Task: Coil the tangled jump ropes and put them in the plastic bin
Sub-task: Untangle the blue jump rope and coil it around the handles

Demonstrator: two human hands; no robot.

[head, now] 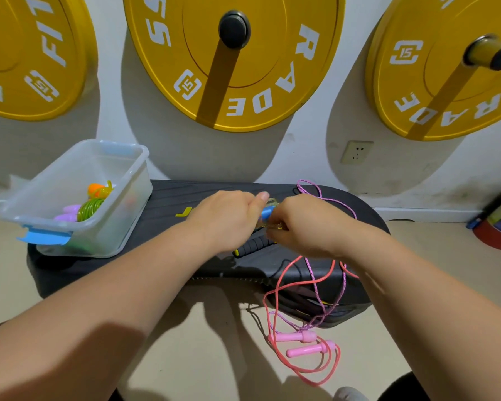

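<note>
Black step platform (185, 198) against wall (315, 157); plastic bin (122, 215) on left end.

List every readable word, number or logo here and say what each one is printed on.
"55", "RADE", boxed "15" logo: middle yellow weight plate.
"FIT", "R", boxed "15": left yellow weight plate.
"RADE", boxed "15": right yellow weight plate.
Yellow mark on the black step platform: mostly hidden by the left hand, unreadable.

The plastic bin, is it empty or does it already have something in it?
Not empty. The bin is open-topped and holds a coiled green rope plus orange and purple handles; much room remains.
</note>
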